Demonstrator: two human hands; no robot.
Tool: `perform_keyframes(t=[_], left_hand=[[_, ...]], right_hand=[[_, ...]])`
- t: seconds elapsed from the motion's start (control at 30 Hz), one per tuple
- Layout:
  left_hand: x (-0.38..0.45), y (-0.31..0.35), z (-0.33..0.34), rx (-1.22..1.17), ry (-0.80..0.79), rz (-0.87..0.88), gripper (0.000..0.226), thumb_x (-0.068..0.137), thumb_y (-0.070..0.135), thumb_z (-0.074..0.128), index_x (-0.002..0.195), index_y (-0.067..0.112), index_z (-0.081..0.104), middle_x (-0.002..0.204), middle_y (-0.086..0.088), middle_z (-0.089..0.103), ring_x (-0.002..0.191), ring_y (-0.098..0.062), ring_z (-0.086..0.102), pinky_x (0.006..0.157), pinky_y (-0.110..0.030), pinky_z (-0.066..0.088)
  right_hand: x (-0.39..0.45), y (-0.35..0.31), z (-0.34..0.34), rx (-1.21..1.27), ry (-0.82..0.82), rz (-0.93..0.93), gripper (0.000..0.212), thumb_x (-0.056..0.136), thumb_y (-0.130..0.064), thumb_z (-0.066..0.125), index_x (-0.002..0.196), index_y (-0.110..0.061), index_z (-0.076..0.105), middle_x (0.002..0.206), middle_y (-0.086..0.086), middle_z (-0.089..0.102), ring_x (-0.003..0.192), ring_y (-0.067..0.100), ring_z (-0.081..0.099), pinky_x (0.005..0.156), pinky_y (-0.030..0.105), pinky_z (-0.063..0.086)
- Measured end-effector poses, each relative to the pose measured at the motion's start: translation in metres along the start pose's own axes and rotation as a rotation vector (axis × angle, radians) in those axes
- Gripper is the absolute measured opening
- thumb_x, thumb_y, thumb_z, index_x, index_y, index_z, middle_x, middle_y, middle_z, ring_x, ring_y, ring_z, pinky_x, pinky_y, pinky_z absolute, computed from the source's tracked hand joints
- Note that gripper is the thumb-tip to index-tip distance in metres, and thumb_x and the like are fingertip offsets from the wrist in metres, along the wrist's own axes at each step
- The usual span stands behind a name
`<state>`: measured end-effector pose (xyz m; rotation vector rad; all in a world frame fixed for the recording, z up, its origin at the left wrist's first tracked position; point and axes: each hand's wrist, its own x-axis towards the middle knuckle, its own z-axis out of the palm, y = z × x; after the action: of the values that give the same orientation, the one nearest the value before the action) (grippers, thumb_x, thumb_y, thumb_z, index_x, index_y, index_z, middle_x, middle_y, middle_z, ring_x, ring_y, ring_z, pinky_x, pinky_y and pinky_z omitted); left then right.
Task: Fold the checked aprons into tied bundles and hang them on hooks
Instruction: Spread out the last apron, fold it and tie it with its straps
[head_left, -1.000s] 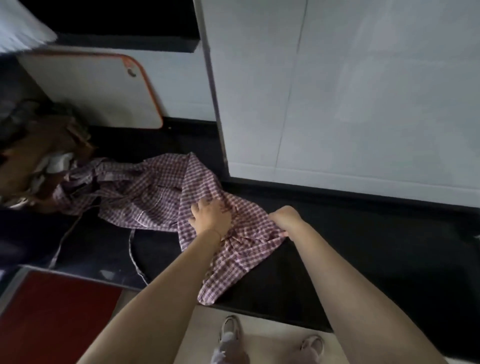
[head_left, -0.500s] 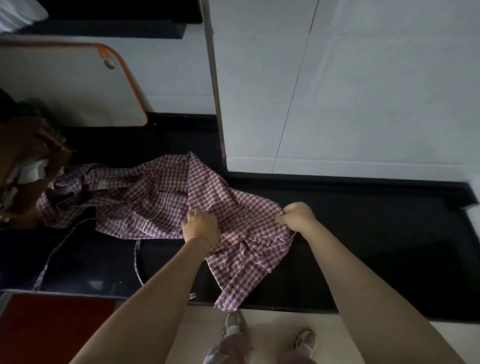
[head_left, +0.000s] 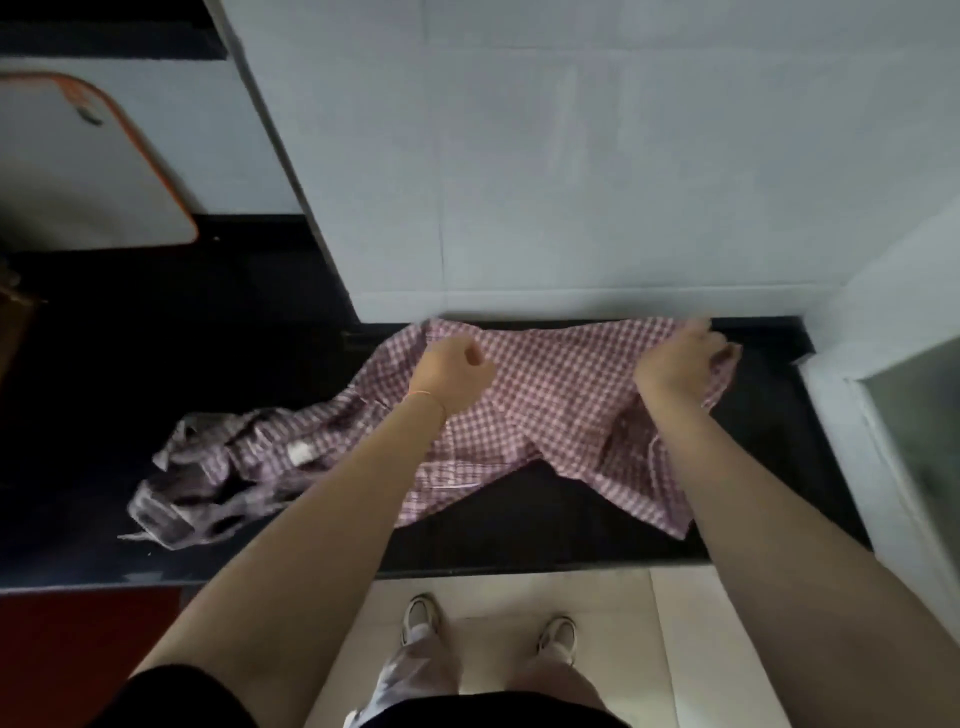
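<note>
A red-and-white checked apron (head_left: 545, 405) lies stretched across the black counter (head_left: 545, 535), close to the white wall. My left hand (head_left: 449, 374) grips its upper left edge with curled fingers. My right hand (head_left: 680, 364) grips the upper right corner near the counter's right end. The cloth between the two hands is pulled fairly flat. A second crumpled bunch of checked cloth with straps (head_left: 208, 478) trails to the left on the counter; whether it is a separate apron is unclear.
A white cutting board with an orange rim (head_left: 88, 171) leans at the back left. A white wall corner (head_left: 311, 218) juts out above the counter. A red panel (head_left: 78, 639) sits under the counter at left. My shoes (head_left: 421, 618) stand on pale floor tiles.
Both hands have carried the apron to the right along the counter and spread apart, stretching the cloth wide. The view has shifted right; the brown items at left are out of sight.
</note>
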<state>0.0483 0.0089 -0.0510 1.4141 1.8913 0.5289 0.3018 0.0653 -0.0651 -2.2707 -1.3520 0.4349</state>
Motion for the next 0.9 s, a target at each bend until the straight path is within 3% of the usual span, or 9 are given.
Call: perform_keyframes(t=[0.13,0.2,0.27,0.3,0.43,0.53,0.63,0.8,0.9], left_hand=[[-0.002,0.018,0.036,0.076,-0.014,-0.103,0.008,0.089,0.022,0.061,0.082,0.018,0.06,0.094,-0.003,0.062,0.093,-0.023,0.059,0.086,-0.033,0.049],[-0.005,0.012,0.058,0.195,-0.141,-0.156,0.027,0.088,0.031,0.065,0.11,0.015,0.063,0.121,-0.009,0.056,0.112,-0.03,0.057,0.096,-0.041,0.05],[-0.012,0.002,0.084,0.343,-0.278,-0.196,0.068,0.084,0.045,0.071,0.141,0.019,0.045,0.147,-0.014,0.036,0.132,-0.038,0.043,0.107,-0.049,0.043],[-0.015,-0.004,0.095,0.41,-0.322,-0.2,0.082,0.082,0.05,0.073,0.149,0.022,0.035,0.155,-0.016,0.025,0.139,-0.041,0.034,0.111,-0.052,0.039],[-0.03,-0.014,0.135,0.53,-0.376,-0.248,0.101,0.079,0.054,0.075,0.156,0.025,0.015,0.164,-0.015,0.002,0.149,-0.043,0.009,0.113,-0.055,0.033],[-0.034,-0.016,0.147,0.583,-0.352,-0.26,0.11,0.078,0.052,0.078,0.157,0.023,0.007,0.165,-0.015,-0.01,0.15,-0.044,-0.004,0.114,-0.055,0.031],[-0.036,-0.022,0.146,0.65,-0.343,-0.249,0.108,0.081,0.041,0.079,0.157,0.025,0.003,0.165,-0.012,-0.015,0.151,-0.041,-0.006,0.116,-0.053,0.029],[-0.034,-0.036,0.125,0.765,-0.355,-0.174,0.095,0.087,0.008,0.068,0.157,0.03,0.008,0.166,0.002,-0.013,0.153,-0.031,-0.005,0.118,-0.052,0.028],[-0.029,-0.041,0.107,0.765,-0.344,-0.198,0.081,0.09,0.002,0.058,0.156,0.03,0.019,0.166,0.007,0.0,0.153,-0.03,0.001,0.119,-0.053,0.024]], right_hand=[[-0.001,0.015,0.008,-0.156,-0.291,-0.263,0.022,0.094,-0.017,0.059,0.111,-0.003,0.059,0.118,0.017,0.061,0.105,0.033,0.058,0.09,0.04,0.048],[-0.008,0.03,0.015,-0.246,-0.539,-0.254,0.052,0.09,-0.042,0.067,0.125,-0.006,0.054,0.133,0.021,0.055,0.117,0.033,0.055,0.097,0.042,0.046],[-0.013,0.052,0.023,-0.392,-0.685,-0.214,0.098,0.078,-0.054,0.077,0.151,-0.013,0.027,0.156,0.022,0.027,0.141,0.04,0.032,0.113,0.054,0.03],[-0.015,0.062,0.026,-0.478,-0.698,-0.233,0.103,0.076,-0.051,0.079,0.153,-0.015,0.02,0.157,0.022,0.023,0.144,0.041,0.028,0.115,0.056,0.026],[-0.013,0.104,0.028,-0.625,-0.515,-0.427,0.04,0.09,-0.023,0.066,0.125,-0.015,0.048,0.125,0.012,0.056,0.113,0.028,0.055,0.097,0.044,0.048],[0.001,0.113,0.014,-0.602,-0.486,-0.347,0.009,0.097,-0.015,0.058,0.103,-0.01,0.062,0.109,0.008,0.064,0.097,0.025,0.061,0.087,0.036,0.051],[0.017,0.108,-0.001,-0.567,-0.473,-0.209,0.01,0.099,-0.015,0.053,0.092,-0.012,0.06,0.103,0.006,0.064,0.087,0.023,0.058,0.08,0.034,0.051],[0.041,0.074,-0.023,-0.449,-0.274,-0.178,0.021,0.101,-0.013,0.049,0.12,-0.006,0.054,0.107,0.012,0.065,0.096,0.03,0.064,0.071,0.035,0.042],[0.045,0.049,-0.024,-0.402,-0.186,-0.27,0.02,0.102,-0.009,0.046,0.121,-0.004,0.049,0.104,0.013,0.066,0.089,0.031,0.064,0.064,0.036,0.041]])
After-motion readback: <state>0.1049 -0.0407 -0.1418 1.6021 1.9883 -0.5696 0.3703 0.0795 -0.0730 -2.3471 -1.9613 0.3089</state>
